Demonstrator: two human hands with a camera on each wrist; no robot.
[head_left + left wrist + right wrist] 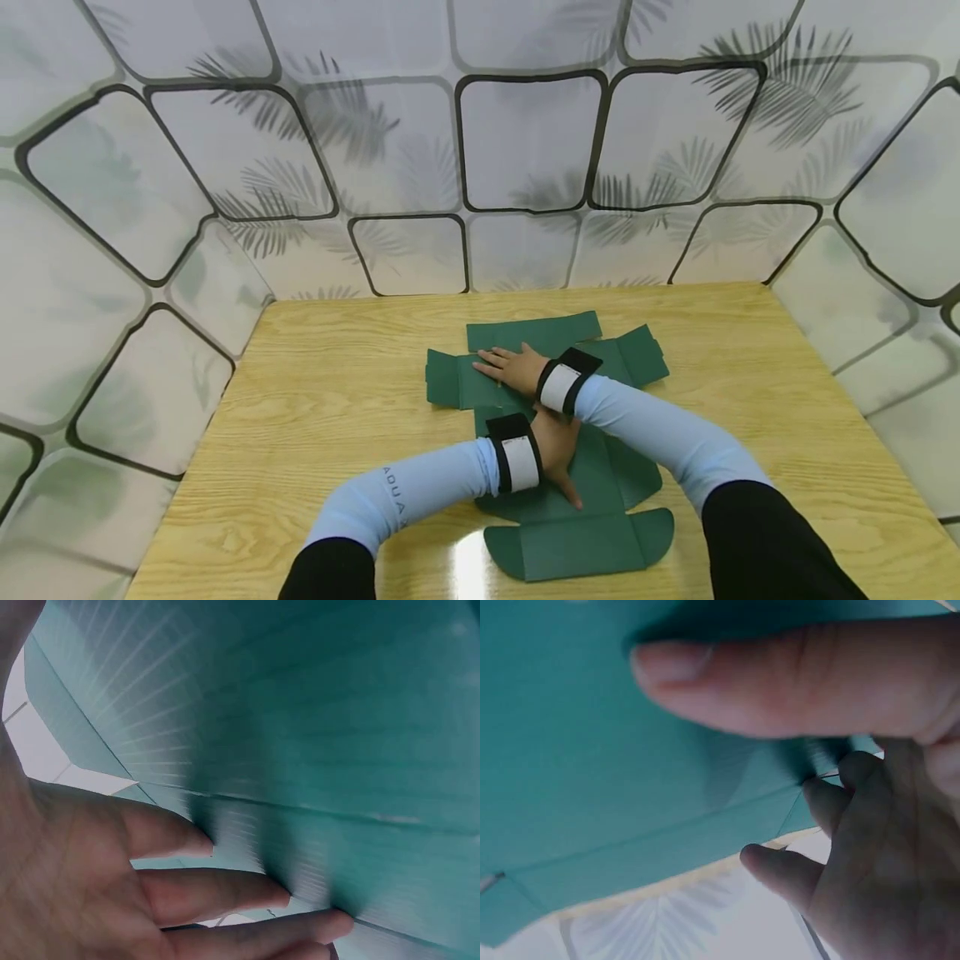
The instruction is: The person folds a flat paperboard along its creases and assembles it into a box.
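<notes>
A dark green cardboard box blank (577,546) lies unfolded on the wooden table, its flaps spread out to the sides. My right hand (517,367) rests on its upper part, fingers straight and pointing left. Closer to me, my left hand (555,450) lies on the middle panel with the thumb stretched toward the lower flap; the right wrist partly covers its fingers. In the left wrist view, extended fingertips (341,924) touch the green cardboard (360,735) along a crease. The right wrist view has the thumb (727,682) laid straight over the cardboard (615,780).
The wooden table (337,375) reaches back to a patterned curtain (532,142) with leaf prints, which also runs along both sides. Each forearm wears a light blue sleeve (427,492) and a black and white wrist strap (521,462).
</notes>
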